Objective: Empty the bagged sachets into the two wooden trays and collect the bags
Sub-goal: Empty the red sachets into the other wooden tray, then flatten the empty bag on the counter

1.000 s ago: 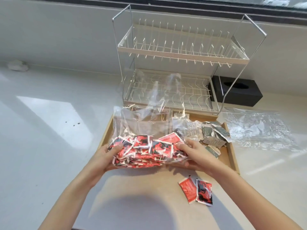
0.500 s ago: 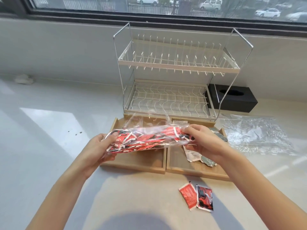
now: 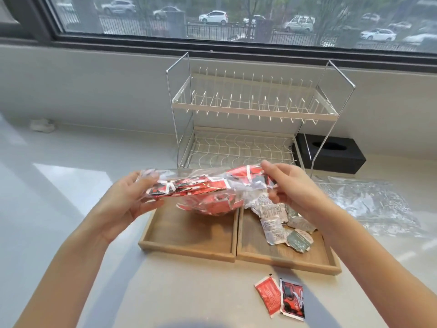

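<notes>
My left hand (image 3: 128,197) curls its fingers round the left end of the clear plastic bag of red sachets (image 3: 203,188), held level above the left shallow wooden tray (image 3: 186,235). My right hand (image 3: 287,185) pinches the bag's right end. Under it, the right shallow wooden tray (image 3: 283,256) holds a heap of silver-grey printed sachets (image 3: 279,221). Two loose red sachets (image 3: 280,295) lie on the pale counter (image 3: 59,174) near the trays; a crumpled empty clear bag (image 3: 369,202) lies far right.
</notes>
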`<move>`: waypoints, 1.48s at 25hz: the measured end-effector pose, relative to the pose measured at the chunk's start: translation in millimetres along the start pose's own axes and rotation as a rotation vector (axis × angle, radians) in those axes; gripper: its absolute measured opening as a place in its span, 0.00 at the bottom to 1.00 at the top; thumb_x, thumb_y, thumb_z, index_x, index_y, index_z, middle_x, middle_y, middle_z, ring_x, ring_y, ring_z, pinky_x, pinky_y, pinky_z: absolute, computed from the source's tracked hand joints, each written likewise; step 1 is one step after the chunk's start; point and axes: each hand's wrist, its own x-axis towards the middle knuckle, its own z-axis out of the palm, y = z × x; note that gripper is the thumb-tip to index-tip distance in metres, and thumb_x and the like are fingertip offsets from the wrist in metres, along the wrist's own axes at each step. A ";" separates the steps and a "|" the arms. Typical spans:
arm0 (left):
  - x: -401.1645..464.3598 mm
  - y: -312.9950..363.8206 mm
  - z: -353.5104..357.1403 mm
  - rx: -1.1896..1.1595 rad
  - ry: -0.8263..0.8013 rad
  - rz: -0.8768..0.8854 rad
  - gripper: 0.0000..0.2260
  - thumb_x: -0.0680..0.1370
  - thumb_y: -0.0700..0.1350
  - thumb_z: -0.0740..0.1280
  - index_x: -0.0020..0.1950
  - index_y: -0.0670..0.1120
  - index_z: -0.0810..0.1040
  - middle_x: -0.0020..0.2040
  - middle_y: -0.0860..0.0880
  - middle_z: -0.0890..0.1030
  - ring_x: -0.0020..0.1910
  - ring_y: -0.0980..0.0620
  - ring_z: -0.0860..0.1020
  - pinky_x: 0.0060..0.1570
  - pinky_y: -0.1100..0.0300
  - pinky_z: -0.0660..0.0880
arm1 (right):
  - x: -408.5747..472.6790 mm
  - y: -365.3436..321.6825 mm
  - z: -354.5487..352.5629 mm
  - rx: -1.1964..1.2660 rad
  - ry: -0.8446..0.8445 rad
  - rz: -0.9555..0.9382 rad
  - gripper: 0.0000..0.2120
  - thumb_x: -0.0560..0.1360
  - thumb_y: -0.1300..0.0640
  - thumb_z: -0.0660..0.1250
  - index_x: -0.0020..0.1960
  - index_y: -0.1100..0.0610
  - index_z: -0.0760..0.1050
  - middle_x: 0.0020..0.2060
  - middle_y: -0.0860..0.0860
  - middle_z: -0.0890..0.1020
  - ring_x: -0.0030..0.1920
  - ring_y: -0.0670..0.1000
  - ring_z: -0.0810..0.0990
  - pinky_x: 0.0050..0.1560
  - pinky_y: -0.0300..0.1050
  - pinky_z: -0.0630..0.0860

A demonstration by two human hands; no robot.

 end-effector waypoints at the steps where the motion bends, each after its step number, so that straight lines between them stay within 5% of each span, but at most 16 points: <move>1: 0.4 5.3 0.3 0.070 -0.006 0.022 0.06 0.77 0.42 0.60 0.51 0.45 0.74 0.40 0.49 0.78 0.27 0.62 0.78 0.26 0.68 0.76 | 2.4 -3.7 -0.4 -0.141 0.029 -0.044 0.17 0.75 0.48 0.61 0.54 0.61 0.72 0.29 0.51 0.76 0.18 0.42 0.72 0.20 0.32 0.69; 4: 4.5 14.7 2.6 0.356 0.016 0.088 0.08 0.77 0.43 0.61 0.56 0.47 0.72 0.33 0.47 0.75 0.20 0.58 0.73 0.23 0.66 0.75 | 12.4 -14.2 -3.2 -0.482 0.064 -0.133 0.14 0.76 0.46 0.59 0.50 0.57 0.71 0.15 0.46 0.76 0.14 0.42 0.68 0.16 0.31 0.64; 7: 14.3 25.4 -0.7 0.438 0.068 0.135 0.09 0.77 0.45 0.61 0.54 0.41 0.72 0.23 0.49 0.72 0.15 0.57 0.66 0.17 0.68 0.67 | 22.7 -24.2 -7.9 -0.607 0.025 -0.122 0.14 0.75 0.45 0.60 0.44 0.56 0.72 0.15 0.46 0.75 0.14 0.43 0.65 0.16 0.33 0.62; 10: 18.9 39.2 -3.3 0.276 0.027 0.121 0.09 0.78 0.45 0.60 0.50 0.40 0.74 0.26 0.50 0.79 0.17 0.58 0.66 0.18 0.69 0.67 | 28.3 -30.4 -13.5 -0.239 -0.115 -0.017 0.11 0.76 0.50 0.61 0.41 0.57 0.73 0.19 0.44 0.71 0.17 0.41 0.64 0.18 0.31 0.63; 14: 18.0 50.1 -6.0 -0.111 -0.006 0.092 0.05 0.78 0.39 0.58 0.45 0.44 0.73 0.35 0.49 0.74 0.23 0.60 0.76 0.26 0.69 0.76 | 28.2 -39.2 -22.6 0.228 -0.155 0.036 0.01 0.76 0.61 0.61 0.46 0.58 0.71 0.23 0.46 0.74 0.21 0.41 0.69 0.22 0.30 0.70; 18: 17.9 62.4 -14.8 -0.091 0.007 0.210 0.11 0.78 0.35 0.55 0.50 0.46 0.74 0.27 0.52 0.81 0.26 0.60 0.80 0.30 0.69 0.77 | 23.2 -54.3 -27.0 0.230 -0.101 -0.071 0.05 0.77 0.62 0.60 0.50 0.56 0.74 0.24 0.46 0.78 0.22 0.41 0.73 0.23 0.30 0.73; 26: 14.4 105.3 -25.2 0.072 0.036 0.458 0.22 0.78 0.37 0.55 0.35 0.52 0.84 0.32 0.56 0.84 0.34 0.60 0.82 0.38 0.69 0.78 | 12.6 -102.7 -32.8 0.048 -0.050 -0.278 0.09 0.77 0.62 0.58 0.47 0.57 0.77 0.33 0.50 0.84 0.31 0.41 0.82 0.33 0.31 0.79; 33: 34.6 128.9 5.3 0.183 0.081 0.602 0.11 0.78 0.35 0.57 0.54 0.44 0.76 0.43 0.54 0.83 0.33 0.62 0.81 0.38 0.72 0.77 | 22.5 -124.3 -52.5 -0.214 0.128 -0.443 0.09 0.76 0.67 0.60 0.49 0.58 0.77 0.45 0.53 0.81 0.32 0.44 0.83 0.36 0.32 0.80; 37: 58.6 126.6 38.0 0.223 0.094 0.580 0.15 0.77 0.32 0.56 0.61 0.41 0.73 0.54 0.49 0.77 0.28 0.64 0.80 0.35 0.74 0.75 | 34.1 -114.6 -64.5 -0.304 0.267 -0.483 0.13 0.75 0.70 0.57 0.55 0.60 0.75 0.52 0.53 0.79 0.29 0.41 0.82 0.34 0.31 0.79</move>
